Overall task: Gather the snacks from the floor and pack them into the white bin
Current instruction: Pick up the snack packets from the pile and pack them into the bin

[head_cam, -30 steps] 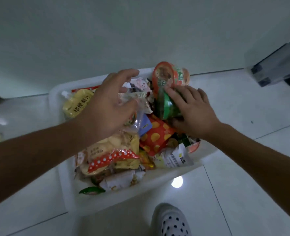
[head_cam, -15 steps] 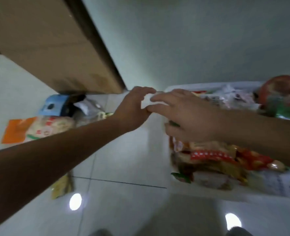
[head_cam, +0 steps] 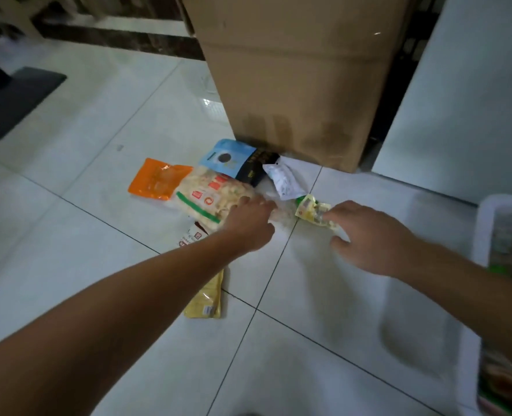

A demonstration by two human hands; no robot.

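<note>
Several snack packs lie on the tiled floor in front of a cardboard box: an orange pouch [head_cam: 158, 179], a clear bag of pale snacks [head_cam: 215, 195], a blue-and-black pack [head_cam: 233, 159], a white sachet [head_cam: 284, 178], a small yellow-green pack [head_cam: 313, 211] and a yellow pack [head_cam: 206, 298] partly under my left forearm. My left hand [head_cam: 248, 223] reaches over the edge of the clear bag, fingers apart. My right hand [head_cam: 365, 235] touches the small yellow-green pack with its fingertips; I cannot tell whether it grips it. The white bin [head_cam: 480, 232], filled with snacks, is at the right edge.
A tall cardboard box [head_cam: 293, 79] stands just behind the snacks. A white panel [head_cam: 465, 100] rises to the right of it. Dark furniture bases [head_cam: 11, 97] sit at the far left. A red-and-white pack [head_cam: 193, 234] peeks out beside my left forearm.
The view has swung left from the bin to the floor pile. Both hands left the bin and now reach out over the snacks on the floor.
</note>
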